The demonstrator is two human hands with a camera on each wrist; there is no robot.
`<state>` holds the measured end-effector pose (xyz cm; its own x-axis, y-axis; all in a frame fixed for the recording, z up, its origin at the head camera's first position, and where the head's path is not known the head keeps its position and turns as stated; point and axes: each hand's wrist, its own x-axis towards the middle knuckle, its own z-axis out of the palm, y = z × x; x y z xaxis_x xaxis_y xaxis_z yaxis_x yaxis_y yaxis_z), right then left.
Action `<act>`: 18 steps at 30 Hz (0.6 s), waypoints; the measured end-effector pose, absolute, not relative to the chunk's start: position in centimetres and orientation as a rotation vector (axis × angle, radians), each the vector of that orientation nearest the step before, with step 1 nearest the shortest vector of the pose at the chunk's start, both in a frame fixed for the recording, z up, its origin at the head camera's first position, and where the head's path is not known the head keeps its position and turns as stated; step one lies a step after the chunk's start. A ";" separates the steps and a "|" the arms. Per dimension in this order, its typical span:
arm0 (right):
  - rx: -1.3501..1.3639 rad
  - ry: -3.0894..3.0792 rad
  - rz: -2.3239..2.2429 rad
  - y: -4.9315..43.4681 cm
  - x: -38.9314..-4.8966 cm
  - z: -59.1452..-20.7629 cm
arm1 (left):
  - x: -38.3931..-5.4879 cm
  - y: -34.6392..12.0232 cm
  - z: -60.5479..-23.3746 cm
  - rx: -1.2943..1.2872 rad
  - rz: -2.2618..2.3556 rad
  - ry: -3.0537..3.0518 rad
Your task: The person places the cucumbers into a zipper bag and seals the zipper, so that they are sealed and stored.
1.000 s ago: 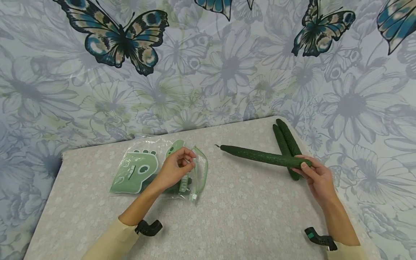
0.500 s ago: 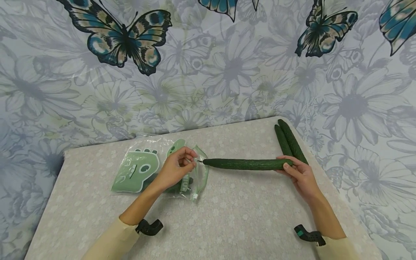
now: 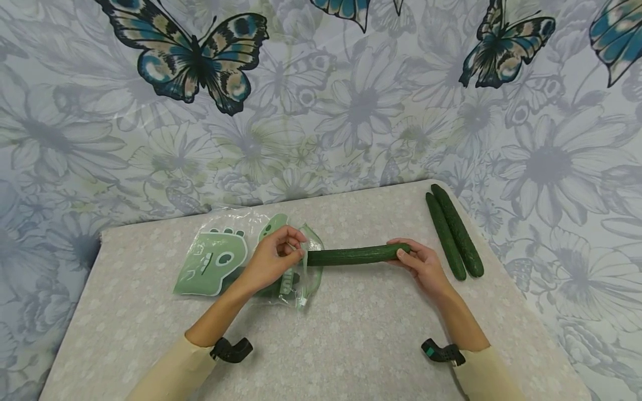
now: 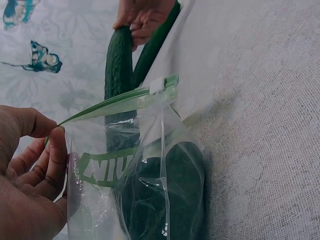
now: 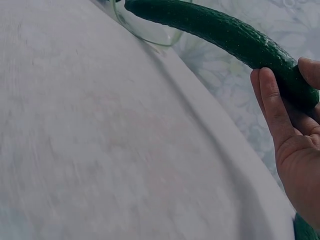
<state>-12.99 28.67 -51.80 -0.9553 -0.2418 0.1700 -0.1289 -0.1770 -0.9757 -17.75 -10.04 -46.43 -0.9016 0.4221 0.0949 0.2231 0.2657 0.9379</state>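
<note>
Seemingly mid-insertion, with the cucumber [image 3: 356, 256] tip-first in the mouth of the clear bag [image 3: 210, 264], left on the bench [image 3: 346, 345]. Pinching the bag's rim in the fingers of the left hand [image 3: 271, 256]; gripping the cucumber's right end in the right hand [image 3: 423, 268]. Probably calling next for a steady push left.

Printed backdrop [image 3: 351, 159] behind a cloth-covered surface [image 3: 361, 340].
Backdrop: grey-lilac flowers on white; in the head view, large teal-and-black butterfly [image 3: 198, 61] upper left, smaller butterfly [image 3: 501, 50] upper right, cropped wing [image 3: 622, 39] at right edge. Surface: pale beige, faint pattern.
</note>
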 end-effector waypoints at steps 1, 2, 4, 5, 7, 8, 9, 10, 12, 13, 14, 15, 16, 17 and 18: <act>-0.439 1.965 -2.307 28.2 -13.2 -51.8 | -17.8 -10.0 -46.5 0.610 1.702 2.354; -0.429 1.963 -2.301 27.7 -13.5 -51.8 | -17.8 -10.0 -46.5 0.613 1.704 2.353; -0.413 1.961 -2.289 26.6 -13.9 -51.7 | -17.8 -10.0 -46.5 0.614 1.705 2.354; -0.398 1.955 -2.287 26.1 -14.1 -51.7 | -17.8 -10.0 -46.5 0.615 1.705 2.356; -0.362 1.951 -2.274 25.2 -14.6 -51.8 | -17.8 -10.0 -46.4 0.616 1.709 2.353; -0.340 1.947 -2.268 24.7 -14.7 -51.9 | -17.8 -10.0 -46.4 0.614 1.708 2.355; -0.324 1.945 -2.261 24.2 -14.9 -52.0 | -17.8 -10.0 -46.4 0.613 1.708 2.357; -0.302 1.935 -2.255 23.8 -15.1 -52.1 | -17.8 -10.0 -46.5 0.613 1.710 2.356; -0.274 1.919 -2.241 22.9 -15.4 -52.4 | -17.7 -10.0 -46.5 0.619 1.713 2.350; -0.260 1.909 -2.237 22.5 -15.6 -52.5 | -17.7 -10.0 -46.5 0.618 1.712 2.350; -0.259 1.903 -2.234 22.1 -15.7 -52.7 | -17.7 -10.0 -46.5 0.620 1.713 2.349; -0.263 1.896 -2.232 21.7 -15.8 -52.8 | -17.7 -10.0 -46.5 0.622 1.714 2.348; -0.263 1.886 -2.235 21.3 -16.0 -52.9 | -17.7 -10.0 -46.5 0.624 1.715 2.346; -0.269 1.881 -2.238 20.9 -16.1 -53.0 | -17.7 -10.0 -46.5 0.623 1.715 2.346; -0.272 1.872 -2.242 20.5 -16.3 -53.1 | -17.6 -10.0 -46.5 0.617 1.713 2.348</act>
<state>-16.25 20.51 -53.14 -0.9613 -0.2754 0.0080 0.0412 -0.1727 -0.9841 -17.65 -10.04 -46.50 -0.8998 0.4236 0.1040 0.2284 0.2544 0.9397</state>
